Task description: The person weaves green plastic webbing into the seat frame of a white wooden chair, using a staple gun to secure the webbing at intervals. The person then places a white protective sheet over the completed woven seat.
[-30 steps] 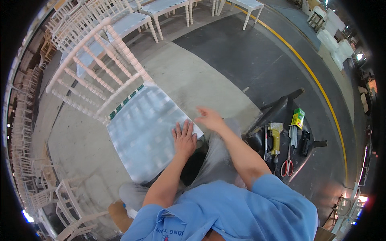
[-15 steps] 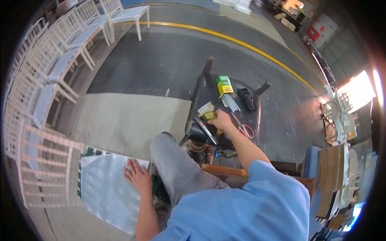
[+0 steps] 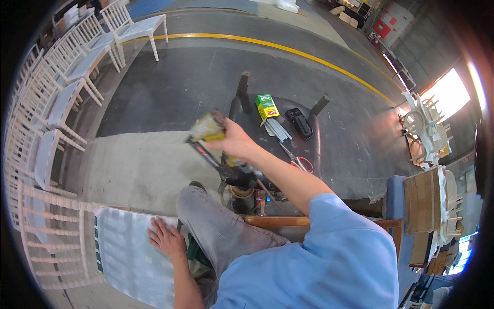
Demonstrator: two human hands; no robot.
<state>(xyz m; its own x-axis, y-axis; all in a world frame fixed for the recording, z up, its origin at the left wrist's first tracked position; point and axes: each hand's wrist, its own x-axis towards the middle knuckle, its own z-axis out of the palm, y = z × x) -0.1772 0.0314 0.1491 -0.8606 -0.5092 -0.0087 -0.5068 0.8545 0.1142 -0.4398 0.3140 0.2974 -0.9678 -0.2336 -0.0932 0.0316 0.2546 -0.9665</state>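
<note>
My left hand (image 3: 167,240) lies flat, fingers spread, on the white covered seat (image 3: 126,252) of a spindle-back chair (image 3: 54,234) at the lower left. My right hand (image 3: 239,141) is closed around a yellow and dark staple gun (image 3: 208,129), held above the floor to the left of a dark surface (image 3: 257,149) with upright legs. The gun is smeared by motion. On that surface are a green and yellow box (image 3: 266,107) with grey staple strips (image 3: 278,130) sticking out, a black case-like object (image 3: 299,123) and red-handled scissors (image 3: 302,164).
White spindle-back chairs (image 3: 64,105) stand in a row along the left. A brown cup-like container (image 3: 242,198) sits below the dark surface, near my knee. To the right are a wooden rail (image 3: 278,221) and stacked cardboard (image 3: 422,212). A yellow line (image 3: 247,38) crosses the floor.
My right hand has lifted the staple gun off the dark surface and moved it left. My left hand stays flat on the seat. The whole view has shifted slightly.
</note>
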